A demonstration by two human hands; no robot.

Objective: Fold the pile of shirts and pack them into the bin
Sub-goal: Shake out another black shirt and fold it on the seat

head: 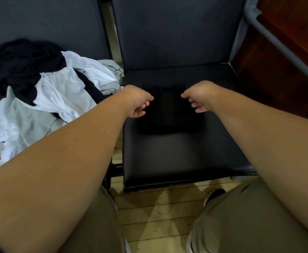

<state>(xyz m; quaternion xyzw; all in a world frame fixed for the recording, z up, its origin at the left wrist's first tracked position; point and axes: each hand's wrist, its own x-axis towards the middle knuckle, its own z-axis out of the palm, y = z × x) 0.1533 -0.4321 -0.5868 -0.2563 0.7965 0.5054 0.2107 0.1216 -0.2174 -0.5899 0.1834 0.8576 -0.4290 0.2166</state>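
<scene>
Shirts in the pile (45,92) await folding; one black shirt (166,110) lies folded. My left hand (138,105) and right hand (198,102) hover slack, empty.

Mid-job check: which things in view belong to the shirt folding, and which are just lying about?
Job: pile of shirts, unfolded, on the left; black shirt, flat on the seat; left hand and right hand, hovering over it. No bin in view.
Lying about: wooden cabinet; floorboards; shoe.

Bare forearms (67,161), khaki trousers (240,216), dark shoe (214,195)
</scene>
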